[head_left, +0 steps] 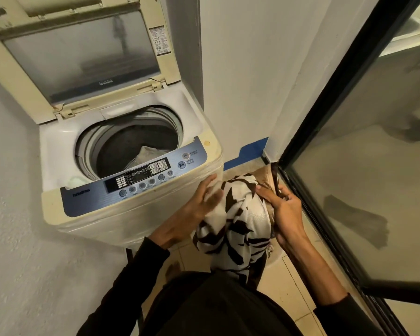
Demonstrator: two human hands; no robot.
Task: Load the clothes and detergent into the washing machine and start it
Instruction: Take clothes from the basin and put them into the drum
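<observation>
A cream top-loading washing machine (pixel 211 151) stands at left centre with its lid (pixel 83 54) raised. A pale cloth (pixel 148 154) lies low in the dark drum (pixel 121 149). To the right of the machine's front, a bundled white garment with dark brown leaf shapes (pixel 240 221) is held between both hands. My left hand (pixel 199 202) presses its left side and my right hand (pixel 284 209) grips its right side, fingers tucked into the fabric. No detergent is in view.
The blue control panel (pixel 136 183) with buttons runs along the machine's front. A white wall corner (pixel 240 81) rises behind. A black-framed glass door (pixel 349 166) stands at the right. Beige floor tiles (pixel 289 287) lie below.
</observation>
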